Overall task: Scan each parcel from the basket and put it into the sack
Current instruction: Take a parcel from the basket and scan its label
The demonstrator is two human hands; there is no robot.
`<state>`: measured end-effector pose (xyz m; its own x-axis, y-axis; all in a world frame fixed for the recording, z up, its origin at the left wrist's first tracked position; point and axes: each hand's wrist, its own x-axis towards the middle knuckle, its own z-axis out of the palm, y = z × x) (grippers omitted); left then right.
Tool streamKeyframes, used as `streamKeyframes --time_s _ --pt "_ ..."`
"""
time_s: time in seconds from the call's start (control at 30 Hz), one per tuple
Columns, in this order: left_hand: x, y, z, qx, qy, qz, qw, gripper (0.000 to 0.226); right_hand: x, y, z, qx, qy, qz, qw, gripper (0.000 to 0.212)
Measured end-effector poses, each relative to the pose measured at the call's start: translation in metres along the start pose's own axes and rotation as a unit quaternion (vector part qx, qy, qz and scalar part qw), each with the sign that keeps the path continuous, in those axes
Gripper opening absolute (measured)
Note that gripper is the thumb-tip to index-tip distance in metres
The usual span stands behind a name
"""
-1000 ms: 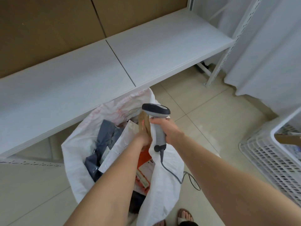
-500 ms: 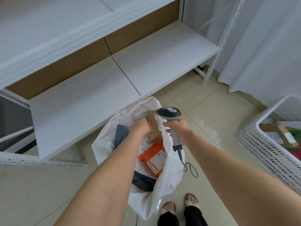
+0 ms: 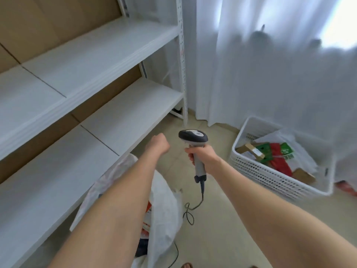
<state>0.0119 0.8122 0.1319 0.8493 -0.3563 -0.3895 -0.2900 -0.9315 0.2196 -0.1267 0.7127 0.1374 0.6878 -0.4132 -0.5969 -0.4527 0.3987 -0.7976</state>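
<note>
Looks like the gap between parcels, so time to fetch the next one. Got the scanner [image 3: 193, 137] gripped round its handle in the right hand [image 3: 202, 154], left of the basket [image 3: 270, 182] and well apart from it. Nothing showing in the left hand [image 3: 158, 145], just fingers curled into a fist, a bit further left of the basket. Plenty of parcels [image 3: 270, 153] piled in the basket. Can spot the sack [image 3: 164, 206] well left of the basket, under the left forearm. Next move probably calls for reaching the left hand over to the basket, grabbing a top parcel, then turning its label towards the scanner. Worth minding the cable [image 3: 193, 206] trailing on the floor.
</note>
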Motion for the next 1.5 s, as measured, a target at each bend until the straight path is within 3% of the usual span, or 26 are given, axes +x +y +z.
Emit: streamKeyframes --time_s 0.37,0.6,0.83,1.1,1.4,1.5 --pt "-0.061 0.297 0.058 0.02 0.01 0.145 0.989 0.04 -0.041 -0.017 -0.278 0.161 0.11 -0.009 0.981 0.016" --pt "-0.067 0.413 0.107 0.039 -0.019 0.196 0.98 0.043 -0.035 -0.013 -0.403 0.195 0.166 0.007 0.967 0.013" --pt "-0.007 0.467 0.149 0.09 -0.039 0.214 0.972 0.042 0.028 -0.011 -0.466 0.264 0.193 0.062 0.943 0.006" --pt "0.111 0.512 0.225 0.146 -0.111 0.216 0.959 0.044 0.155 -0.006 -0.511 0.285 0.217 0.121 0.926 0.017" --pt "0.205 0.518 0.353 0.225 -0.186 0.211 0.933 0.043 0.281 0.057 -0.544 0.291 0.216 0.181 0.914 0.008" --pt "0.231 0.509 0.401 0.287 -0.207 0.206 0.912 0.056 0.323 0.087 -0.553 0.284 0.21 0.191 0.916 0.007"
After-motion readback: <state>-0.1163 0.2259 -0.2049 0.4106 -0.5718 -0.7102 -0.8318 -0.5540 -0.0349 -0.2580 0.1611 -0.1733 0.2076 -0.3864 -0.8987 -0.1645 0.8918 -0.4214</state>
